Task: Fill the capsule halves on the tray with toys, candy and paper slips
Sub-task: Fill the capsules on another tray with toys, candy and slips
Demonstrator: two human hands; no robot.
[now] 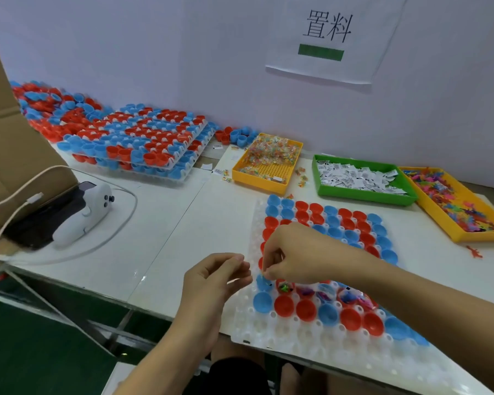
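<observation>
Wall sign [327,38] reads "置料". Right hand [294,255] fingers pinched over tray [268,334], contents unclear; left hand [214,280] loosely curled, empty.

The right hand [293,256] hides several capsule halves on the white dimpled plastic tray [257,332]; whatever its curled fingertips pinch is too small to tell.

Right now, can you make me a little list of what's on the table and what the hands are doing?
tray: white tray holding red and blue capsule halves
filled: a few halves in one near row hold toys
right hand: fingers curled, pinching something small over the tray
left hand: loosely curled beside the tray
bins: candy, paper slips, toys
</observation>
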